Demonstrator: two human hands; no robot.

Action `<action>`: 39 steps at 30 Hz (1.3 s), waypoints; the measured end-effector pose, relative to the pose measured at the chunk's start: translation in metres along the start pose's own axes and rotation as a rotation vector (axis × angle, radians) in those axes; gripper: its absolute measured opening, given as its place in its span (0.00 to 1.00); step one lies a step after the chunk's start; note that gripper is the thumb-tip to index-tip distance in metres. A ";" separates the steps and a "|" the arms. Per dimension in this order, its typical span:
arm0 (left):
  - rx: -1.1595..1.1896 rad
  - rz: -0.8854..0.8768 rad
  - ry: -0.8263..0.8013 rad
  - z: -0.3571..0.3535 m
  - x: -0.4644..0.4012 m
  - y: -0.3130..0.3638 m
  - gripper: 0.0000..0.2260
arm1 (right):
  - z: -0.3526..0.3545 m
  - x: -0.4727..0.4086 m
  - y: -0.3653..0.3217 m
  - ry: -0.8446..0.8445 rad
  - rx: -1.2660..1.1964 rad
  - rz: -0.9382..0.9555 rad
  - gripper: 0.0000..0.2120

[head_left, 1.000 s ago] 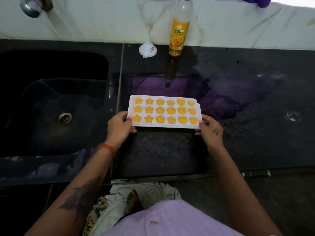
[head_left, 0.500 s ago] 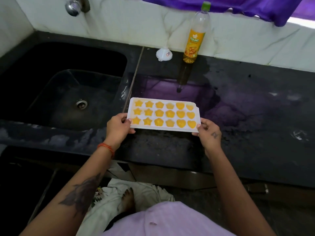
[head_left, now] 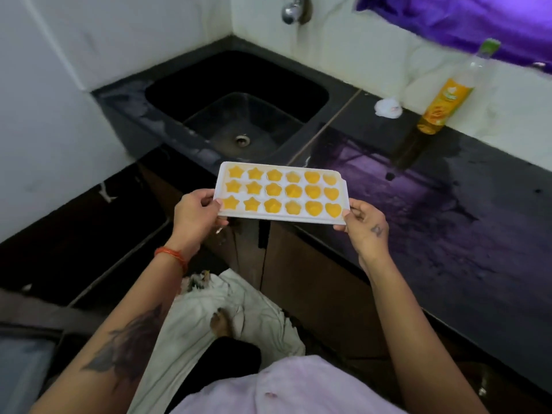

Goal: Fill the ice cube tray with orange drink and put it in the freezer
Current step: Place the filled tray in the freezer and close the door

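A white ice cube tray with star, flower and heart cells, all filled with orange drink, is held level in the air over the front edge of the black counter. My left hand grips its left end and my right hand grips its right end. The orange drink bottle, nearly drained and capped in green, stands upright on the counter against the white back wall, far right of the tray.
A black sink lies left behind the tray, with a tap above. A white funnel rests near the bottle. The counter looks wet and reflects a purple curtain. Cabinet doors stand below; cloth lies on the floor.
Both hands have lifted the tray off the counter and drawn it back past the front edge. My view has swung left, so the sink and corner wall now fill more of the frame.
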State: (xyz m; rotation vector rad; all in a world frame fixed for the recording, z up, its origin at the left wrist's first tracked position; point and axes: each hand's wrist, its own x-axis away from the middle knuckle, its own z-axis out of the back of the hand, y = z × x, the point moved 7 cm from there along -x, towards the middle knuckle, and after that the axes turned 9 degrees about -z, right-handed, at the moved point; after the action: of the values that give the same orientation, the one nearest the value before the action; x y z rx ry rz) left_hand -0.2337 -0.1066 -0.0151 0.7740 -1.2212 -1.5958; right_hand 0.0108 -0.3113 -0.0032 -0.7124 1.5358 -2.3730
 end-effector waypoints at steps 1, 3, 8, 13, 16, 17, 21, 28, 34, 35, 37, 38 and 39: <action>0.000 0.011 0.032 0.016 0.010 -0.005 0.13 | -0.009 0.007 -0.003 -0.037 0.013 0.018 0.13; 0.000 0.025 0.096 0.047 0.029 -0.015 0.13 | -0.029 0.022 -0.008 -0.118 0.023 0.044 0.13; 0.023 0.095 0.270 0.120 0.078 -0.048 0.13 | -0.088 0.062 -0.013 -0.282 0.082 0.123 0.13; 0.045 0.148 0.429 0.192 0.129 -0.089 0.13 | -0.153 0.110 -0.011 -0.453 0.142 0.174 0.13; 0.062 0.174 0.525 0.234 0.168 -0.109 0.13 | -0.192 0.145 -0.009 -0.537 0.163 0.207 0.14; 0.075 0.181 0.555 0.247 0.182 -0.115 0.13 | -0.205 0.158 -0.008 -0.567 0.165 0.214 0.14; 0.113 0.214 0.674 0.302 0.243 -0.137 0.12 | -0.257 0.216 0.004 -0.701 0.202 0.253 0.14; 0.102 0.232 0.829 0.381 0.353 -0.175 0.11 | -0.332 0.325 0.031 -0.944 0.238 0.307 0.14; 0.142 0.350 1.066 0.415 0.453 -0.199 0.09 | -0.386 0.414 0.054 -1.171 0.305 0.350 0.15; 0.149 0.377 1.107 0.417 0.468 -0.202 0.09 | -0.395 0.427 0.058 -1.206 0.319 0.358 0.15; 0.155 0.409 1.192 0.422 0.496 -0.207 0.11 | -0.413 0.454 0.064 -1.294 0.348 0.374 0.15; 0.153 0.421 1.236 0.424 0.509 -0.209 0.12 | -0.422 0.467 0.068 -1.343 0.361 0.382 0.15; 0.150 0.439 1.280 0.425 0.522 -0.213 0.12 | -0.432 0.481 0.071 -1.392 0.371 0.390 0.15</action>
State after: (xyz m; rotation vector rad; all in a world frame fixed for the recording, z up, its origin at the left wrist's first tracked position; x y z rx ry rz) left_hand -0.8579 -0.4343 -0.0580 1.2206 -0.4692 -0.4088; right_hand -0.6267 -0.2098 -0.0797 -1.3419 0.5090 -1.1789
